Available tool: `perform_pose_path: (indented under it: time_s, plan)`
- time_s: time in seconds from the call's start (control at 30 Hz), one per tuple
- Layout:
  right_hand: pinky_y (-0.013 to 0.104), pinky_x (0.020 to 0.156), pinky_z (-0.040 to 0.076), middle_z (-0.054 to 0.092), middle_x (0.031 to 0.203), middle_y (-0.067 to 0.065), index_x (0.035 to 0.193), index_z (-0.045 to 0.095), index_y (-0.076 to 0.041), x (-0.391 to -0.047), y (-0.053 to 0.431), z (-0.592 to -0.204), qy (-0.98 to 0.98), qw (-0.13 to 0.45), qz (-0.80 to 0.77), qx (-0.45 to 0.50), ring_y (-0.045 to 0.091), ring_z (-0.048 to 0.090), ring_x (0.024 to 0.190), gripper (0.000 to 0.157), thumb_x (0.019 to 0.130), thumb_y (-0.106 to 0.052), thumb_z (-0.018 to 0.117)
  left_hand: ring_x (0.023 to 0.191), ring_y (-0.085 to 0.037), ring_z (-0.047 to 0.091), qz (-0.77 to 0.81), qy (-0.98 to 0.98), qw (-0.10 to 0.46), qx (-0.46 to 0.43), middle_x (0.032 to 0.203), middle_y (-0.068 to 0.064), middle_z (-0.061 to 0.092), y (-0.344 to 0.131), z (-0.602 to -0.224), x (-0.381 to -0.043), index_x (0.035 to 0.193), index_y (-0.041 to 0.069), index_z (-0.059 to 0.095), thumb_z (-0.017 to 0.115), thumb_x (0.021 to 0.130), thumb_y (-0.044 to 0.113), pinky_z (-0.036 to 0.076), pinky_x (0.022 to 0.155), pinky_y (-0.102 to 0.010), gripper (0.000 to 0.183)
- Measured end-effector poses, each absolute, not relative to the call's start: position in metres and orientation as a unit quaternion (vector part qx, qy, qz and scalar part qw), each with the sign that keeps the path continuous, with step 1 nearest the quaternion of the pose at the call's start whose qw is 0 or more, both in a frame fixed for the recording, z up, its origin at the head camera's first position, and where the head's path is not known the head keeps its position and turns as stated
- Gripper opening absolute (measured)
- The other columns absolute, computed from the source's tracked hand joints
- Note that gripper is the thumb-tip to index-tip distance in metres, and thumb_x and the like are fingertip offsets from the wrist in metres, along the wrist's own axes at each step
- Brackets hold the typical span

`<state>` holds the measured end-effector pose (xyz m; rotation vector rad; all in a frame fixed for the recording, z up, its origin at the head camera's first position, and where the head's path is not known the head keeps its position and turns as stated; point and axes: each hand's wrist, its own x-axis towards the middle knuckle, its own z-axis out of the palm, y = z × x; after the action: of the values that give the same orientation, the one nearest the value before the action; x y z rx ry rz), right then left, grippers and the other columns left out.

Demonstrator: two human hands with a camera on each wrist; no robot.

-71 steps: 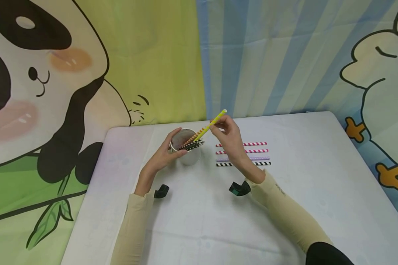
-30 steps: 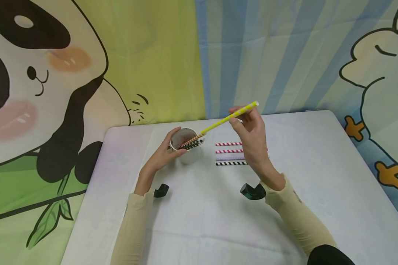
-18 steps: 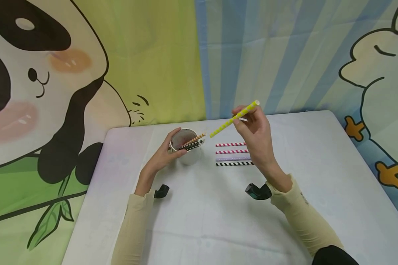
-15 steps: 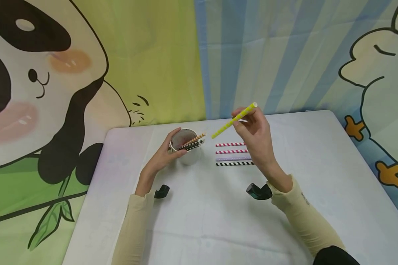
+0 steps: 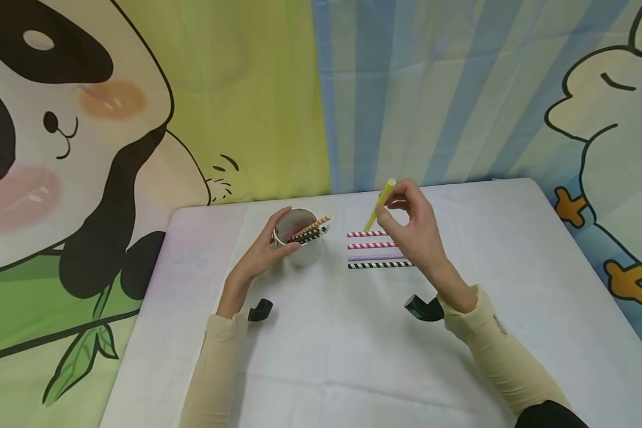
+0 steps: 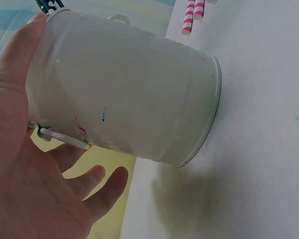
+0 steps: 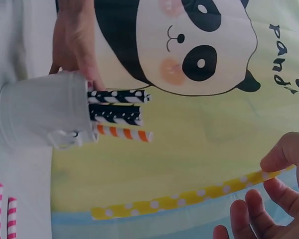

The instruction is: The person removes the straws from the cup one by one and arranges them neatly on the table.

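Note:
My left hand (image 5: 262, 252) grips the rim of a small white metal pail (image 5: 307, 255), thumb on the near side. In the left wrist view the thumb presses the pail (image 6: 124, 84) by its rim, while other fingers stretch loosely past its handle. An orange-striped straw (image 5: 321, 222) and black-and-white patterned straws (image 5: 314, 233) stick out of it. My right hand (image 5: 419, 232) pinches a yellow straw with white dots (image 5: 378, 207) near its upper end. That straw (image 7: 189, 197) hangs slanted over the row of straws, its lower end by a pink-striped straw (image 5: 359, 235).
Below that one lie another pink-striped straw (image 5: 370, 245), a lilac straw (image 5: 375, 257) and a black-and-white striped straw (image 5: 380, 266), side by side on the white table (image 5: 321, 356). Printed curtains (image 5: 267, 107) hang behind the table. Black wrist cameras (image 5: 424, 308) jut from both sleeves.
The yellow straw came out of the pail with my right hand, moved right, then tipped steeper and lowered toward the row of straws. My left hand and the pail have stayed put.

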<state>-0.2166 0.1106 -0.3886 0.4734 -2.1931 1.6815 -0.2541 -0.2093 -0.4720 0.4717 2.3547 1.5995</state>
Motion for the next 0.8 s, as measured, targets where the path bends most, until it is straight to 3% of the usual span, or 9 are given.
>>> perform_pose_path:
  time_s: [0.13,0.47,0.6,0.7,0.8]
  plan:
    - [0.041,0.095,0.047,0.056,0.104,0.006,0.104,0.057,-0.005,-0.217,0.114,-0.392,-0.812,0.162,0.535,0.17,0.015,0.053,0.099,0.014,0.091,-0.005,0.063,0.154,-0.036,0.015,0.55,0.81,0.129,0.161,0.165,-0.014,0.021,-0.209,-0.473,-0.255,0.16,0.021,0.021,0.072,0.094,0.02,0.015,0.118,-0.066,0.083]
    - [0.039,0.091,0.045,0.053,0.099,0.004,0.097,0.058,-0.013,-0.216,0.117,-0.392,-0.866,0.119,0.451,0.181,0.017,0.051,0.096,0.01,0.088,-0.009,0.061,0.155,-0.035,0.013,0.548,0.812,0.127,0.155,0.166,-0.014,0.021,-0.21,-0.474,-0.254,0.16,0.021,0.021,0.072,0.093,0.019,0.014,0.119,-0.066,0.084]
    - [0.041,0.091,0.042,0.051,0.1,0.003,0.097,0.058,-0.014,-0.213,0.118,-0.391,-0.887,0.072,0.413,0.192,0.023,0.05,0.1,0.011,0.086,-0.01,0.058,0.155,-0.03,0.014,0.548,0.813,0.122,0.154,0.166,-0.008,0.022,-0.212,-0.482,-0.257,0.159,0.03,0.022,0.072,0.094,0.023,0.014,0.119,-0.065,0.083]
    - [0.041,0.091,0.039,0.051,0.101,0.004,0.096,0.058,-0.016,-0.212,0.12,-0.393,-0.9,0.035,0.385,0.201,0.025,0.048,0.103,0.014,0.083,-0.01,0.056,0.154,-0.03,0.016,0.548,0.812,0.12,0.158,0.165,-0.008,0.023,-0.212,-0.482,-0.257,0.159,0.029,0.022,0.072,0.093,0.023,0.015,0.119,-0.065,0.083]
    - [0.039,0.088,0.038,0.053,0.101,0.007,0.094,0.057,-0.016,-0.211,0.119,-0.396,-0.911,0.013,0.354,0.209,0.026,0.047,0.102,0.014,0.081,-0.011,0.055,0.154,-0.034,0.015,0.548,0.811,0.126,0.159,0.165,-0.013,0.022,-0.209,-0.473,-0.253,0.16,0.021,0.021,0.072,0.093,0.019,0.014,0.119,-0.066,0.084]
